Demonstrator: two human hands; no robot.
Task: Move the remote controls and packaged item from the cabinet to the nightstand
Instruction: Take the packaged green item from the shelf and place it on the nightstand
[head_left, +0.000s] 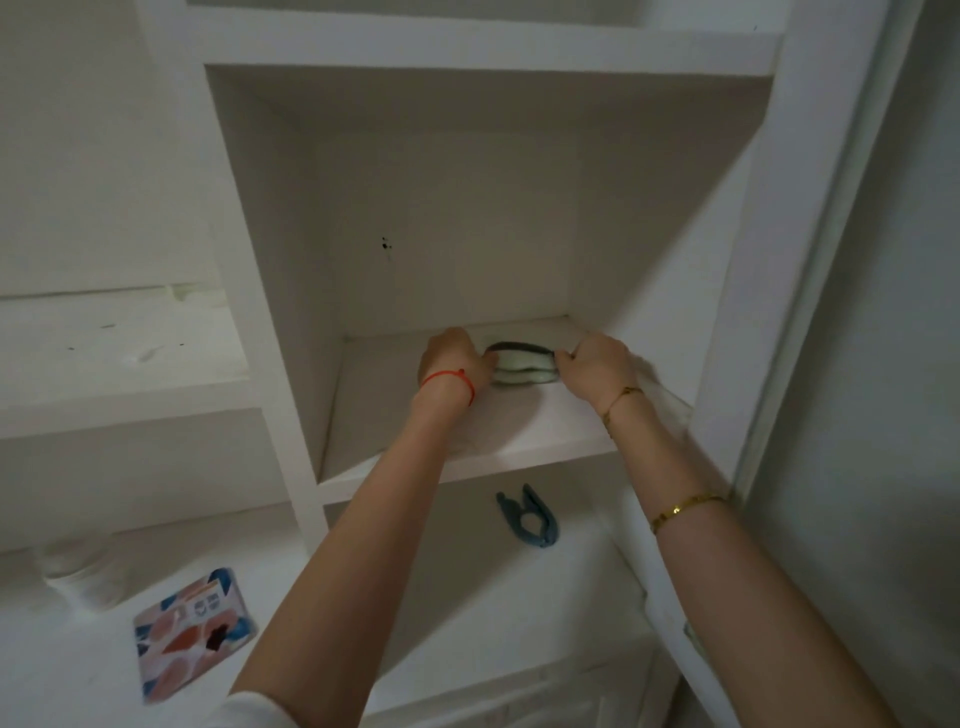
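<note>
A small stack of flat items (522, 364), pale green and white with a dark top edge, lies on the shelf (519, 441) of a white cabinet cubby. They look like remote controls or a package; I cannot tell which. My left hand (454, 358), with a red string at the wrist, grips the stack's left end. My right hand (595, 366), with a gold bracelet, grips its right end. Both arms reach up into the cubby.
A blue clip (527, 517) lies on the white surface below the shelf. A colourful patterned packet (195, 631) lies at the lower left, beside a white cup-like object (83, 571). White cubby walls close in on both sides. A pale door panel (857, 364) stands at the right.
</note>
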